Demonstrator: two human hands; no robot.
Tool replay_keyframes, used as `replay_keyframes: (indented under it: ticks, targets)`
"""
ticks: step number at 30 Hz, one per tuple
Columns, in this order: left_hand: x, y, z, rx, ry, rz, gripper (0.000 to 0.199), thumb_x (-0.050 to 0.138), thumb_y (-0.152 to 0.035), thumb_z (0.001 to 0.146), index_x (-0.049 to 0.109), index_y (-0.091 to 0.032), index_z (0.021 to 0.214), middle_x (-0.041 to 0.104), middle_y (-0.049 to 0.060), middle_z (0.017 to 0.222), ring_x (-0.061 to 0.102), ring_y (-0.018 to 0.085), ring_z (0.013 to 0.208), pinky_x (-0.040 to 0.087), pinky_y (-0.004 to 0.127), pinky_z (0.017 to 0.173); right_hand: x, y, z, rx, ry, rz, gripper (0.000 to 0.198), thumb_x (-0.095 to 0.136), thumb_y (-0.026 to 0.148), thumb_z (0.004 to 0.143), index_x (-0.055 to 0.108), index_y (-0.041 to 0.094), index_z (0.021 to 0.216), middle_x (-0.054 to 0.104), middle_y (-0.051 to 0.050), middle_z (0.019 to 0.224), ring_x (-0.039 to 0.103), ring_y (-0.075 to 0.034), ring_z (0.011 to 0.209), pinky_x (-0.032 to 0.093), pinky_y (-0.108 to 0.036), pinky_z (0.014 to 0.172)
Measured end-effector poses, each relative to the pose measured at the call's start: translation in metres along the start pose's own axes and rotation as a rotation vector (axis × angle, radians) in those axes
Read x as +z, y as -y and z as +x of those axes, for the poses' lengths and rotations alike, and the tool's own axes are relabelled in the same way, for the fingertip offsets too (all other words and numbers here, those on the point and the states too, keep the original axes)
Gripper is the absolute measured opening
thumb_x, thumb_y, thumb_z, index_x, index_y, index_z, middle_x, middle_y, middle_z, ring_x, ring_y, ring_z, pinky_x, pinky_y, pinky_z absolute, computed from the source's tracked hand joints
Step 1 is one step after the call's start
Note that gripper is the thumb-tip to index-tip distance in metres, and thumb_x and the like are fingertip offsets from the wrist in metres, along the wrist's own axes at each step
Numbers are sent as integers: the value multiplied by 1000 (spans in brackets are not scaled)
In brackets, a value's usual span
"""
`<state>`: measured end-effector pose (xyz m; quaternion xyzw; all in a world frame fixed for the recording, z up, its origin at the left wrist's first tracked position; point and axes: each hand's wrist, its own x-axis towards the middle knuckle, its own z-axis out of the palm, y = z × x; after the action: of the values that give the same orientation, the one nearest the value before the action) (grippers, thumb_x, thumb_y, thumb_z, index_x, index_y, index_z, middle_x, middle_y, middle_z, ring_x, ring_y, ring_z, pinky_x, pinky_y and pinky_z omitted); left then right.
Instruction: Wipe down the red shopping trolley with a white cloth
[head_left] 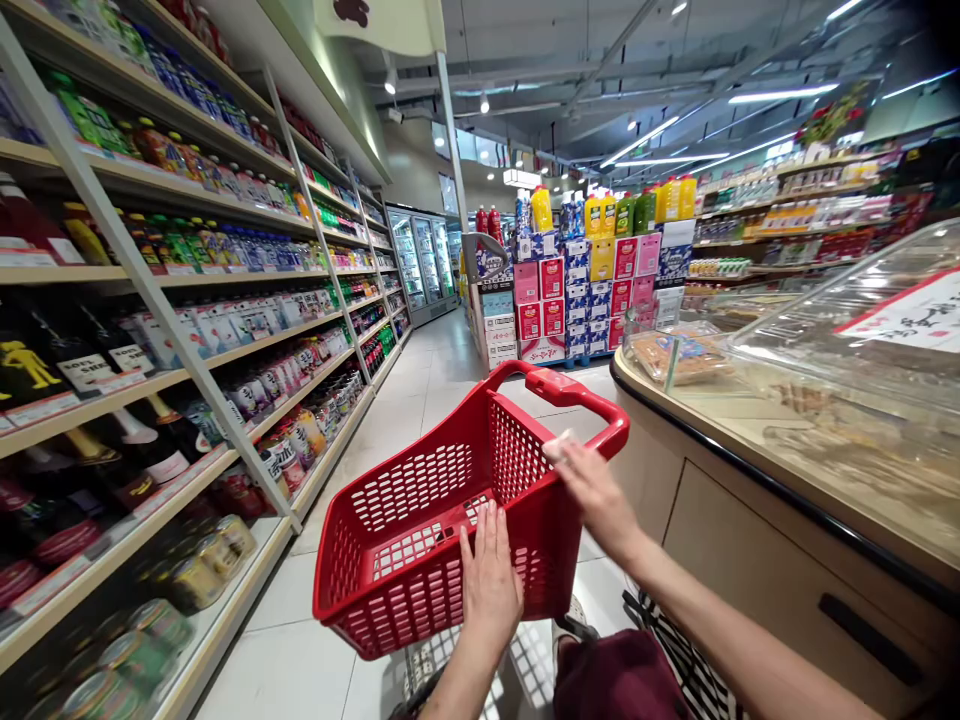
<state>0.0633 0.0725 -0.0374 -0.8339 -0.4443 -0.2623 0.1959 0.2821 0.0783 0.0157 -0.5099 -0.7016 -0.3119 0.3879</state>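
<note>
A red plastic shopping cart point(405, 570) with a perforated basket and a handle point(570, 388) stands in front of me. No goods show in its basket. My left hand point(491, 575) rests on the near rim, fingers stretched out together over the edge and holding nothing. My right hand point(592, 495) is at the handle end of the basket, closed on a small white wad that looks like a tissue point(562, 447). The wad is at the basket's rim beside the handle; blur hides whether it touches.
Drink shelves point(277, 425) line the left side. To the right stands a counter point(750, 490) with clear covers over food. Stacked cartons point(551, 310) topped with bottles stand ahead, and glass-door fridges point(425, 255) farther back. A tiled aisle point(427, 370) runs between.
</note>
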Motion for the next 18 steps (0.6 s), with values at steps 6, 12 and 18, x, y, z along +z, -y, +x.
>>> replay_keyframes:
  ticks: [6, 12, 18]
  targets:
    - [-7, 3, -4, -42, 13, -27, 79, 40, -5, 63, 10, -8, 136, 26, 13, 140, 18, 23, 130, 22, 46, 103, 0, -3, 2, 56, -26, -57, 39, 31, 9, 86, 51, 19, 117, 45, -10, 129, 34, -20, 123, 32, -45, 99]
    - [-8, 5, -8, -52, 27, -30, 80, 40, -5, 63, 8, -8, 136, 28, 12, 139, 19, 23, 130, 22, 46, 104, 6, 18, -3, -141, 69, 67, 42, 32, 7, 85, 48, 20, 121, 48, -7, 126, 30, -18, 126, 33, -41, 99]
    - [-8, 12, -14, -93, 34, -7, 77, 42, -8, 64, 12, -7, 135, 27, 13, 139, 17, 23, 130, 23, 44, 104, 6, 13, -2, 95, -43, -7, 44, 32, 3, 82, 48, 17, 121, 41, -13, 131, 29, -22, 125, 30, -47, 99]
